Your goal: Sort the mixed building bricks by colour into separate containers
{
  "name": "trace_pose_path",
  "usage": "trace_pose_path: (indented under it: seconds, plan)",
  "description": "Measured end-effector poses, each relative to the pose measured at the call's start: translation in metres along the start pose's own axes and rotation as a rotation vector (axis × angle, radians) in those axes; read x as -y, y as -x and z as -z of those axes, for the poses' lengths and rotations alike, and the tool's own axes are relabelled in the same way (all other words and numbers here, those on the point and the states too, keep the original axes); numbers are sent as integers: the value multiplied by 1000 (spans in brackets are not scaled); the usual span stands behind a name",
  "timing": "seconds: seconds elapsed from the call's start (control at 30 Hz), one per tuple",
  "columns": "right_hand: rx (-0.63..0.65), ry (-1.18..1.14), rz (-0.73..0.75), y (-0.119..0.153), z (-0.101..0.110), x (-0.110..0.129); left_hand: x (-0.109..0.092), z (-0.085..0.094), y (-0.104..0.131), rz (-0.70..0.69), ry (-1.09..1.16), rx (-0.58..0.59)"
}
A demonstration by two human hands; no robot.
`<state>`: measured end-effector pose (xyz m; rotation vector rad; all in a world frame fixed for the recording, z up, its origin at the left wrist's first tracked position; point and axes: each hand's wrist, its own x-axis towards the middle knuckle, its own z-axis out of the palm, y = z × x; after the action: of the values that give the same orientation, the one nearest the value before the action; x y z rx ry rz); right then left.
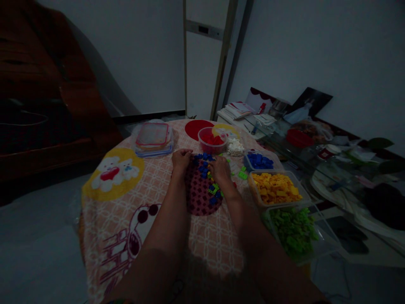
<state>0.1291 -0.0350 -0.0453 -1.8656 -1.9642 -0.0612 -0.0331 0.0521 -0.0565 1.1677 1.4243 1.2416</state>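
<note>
"Loose blue bricks (pixel 204 169) are placed centrally; how are they arranged?"

"On the table (pixel 205 242), in an uneven trail over a dark red round patch (pixel 199 203) of its patterned cover. The far end of the trail lies between the two hands; the near end, closer to the viewer, is mixed with a few green pieces (pixel 212 190)."

"And the left hand (pixel 182 160)?"

"At the left of the trail's far end, its fingers bent and brought close together, a narrow posture. Whether a brick sits between the fingertips cannot be told at this size."

"The right hand (pixel 220 169)?"

"Curled at the right side of the same bricks, fingers turned inward. The back of the hand hides its grasp, so whether it holds a piece cannot be told."

"What stands beyond the hands?"

"A clear round tub (pixel 203 146) of red bricks (pixel 212 139), with a heap of white bricks (pixel 235 147) just beside it on the right. Farther left is a stack of clear containers (pixel 154 137) edged in red and blue."

"And on the right?"

"Clear boxes (pixel 300 185) in a row, holding, from far to near, boxed blue bricks (pixel 260 161), boxed yellow bricks (pixel 276 188) and boxed green bricks (pixel 294 230). Scattered green bricks (pixel 243 174) lie between the right hand and this row."
</note>
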Motion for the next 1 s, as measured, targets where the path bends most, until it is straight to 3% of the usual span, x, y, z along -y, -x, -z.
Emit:
trace_pose_path:
  seconds: [0.2, 0.4, 0.6, 0.73, 0.9, 1.0]
  plan:
    - [18, 38, -5, -6, -5, 1, 3, -1, -2, -22, -22, -3]
    - [-85, -18, -65, 16, 14, 1, 2, -2, -1, -32, -38, -1]
    - [-272, -17, -90, 66, 42, -37, -1, -3, 2, -19, -15, 12]
    - [-394, 112, -264, 93, 60, -72, -2, -4, 3, -9, -19, 3]
    - [-514, 231, -426, 107, 83, -98, 0, -5, 1, 0, -13, 5]
    - [-547, 184, -399, 104, 85, -95, 2, -5, -1, 6, -12, 1]
